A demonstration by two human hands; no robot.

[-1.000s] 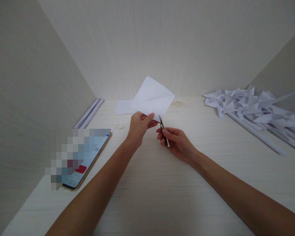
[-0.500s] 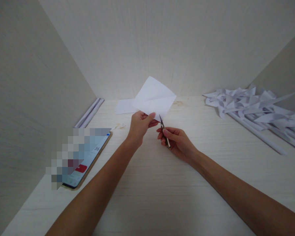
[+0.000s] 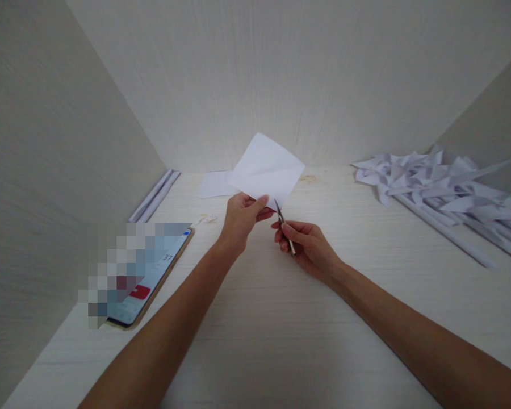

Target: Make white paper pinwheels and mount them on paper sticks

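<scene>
A square white sheet of paper [image 3: 268, 165] is pinched along its lower left edge by my left hand [image 3: 243, 218], thumb on top and fingers beneath. My right hand [image 3: 309, 244] is closed around a small pair of metal scissors [image 3: 280, 212]. Their blades point up and away from me, over the near corner of the sheet. From here the blades look nearly together, and the lower blade is partly hidden by the paper. Behind the held sheet, another white sheet [image 3: 214, 184] lies flat on the table.
A phone [image 3: 170, 261], partly pixelated, lies at the left. Rolled paper sticks [image 3: 157, 196] rest against the left wall. Several paper pinwheels [image 3: 417, 176] with rolled paper sticks [image 3: 447, 230] are heaped at the right. A back wall [image 3: 255, 74] stands close behind the paper.
Both hands, the paper and the scissors stay almost in place, with only a very slight shift. The number on the phone screen has gone from 36 to 37.
</scene>
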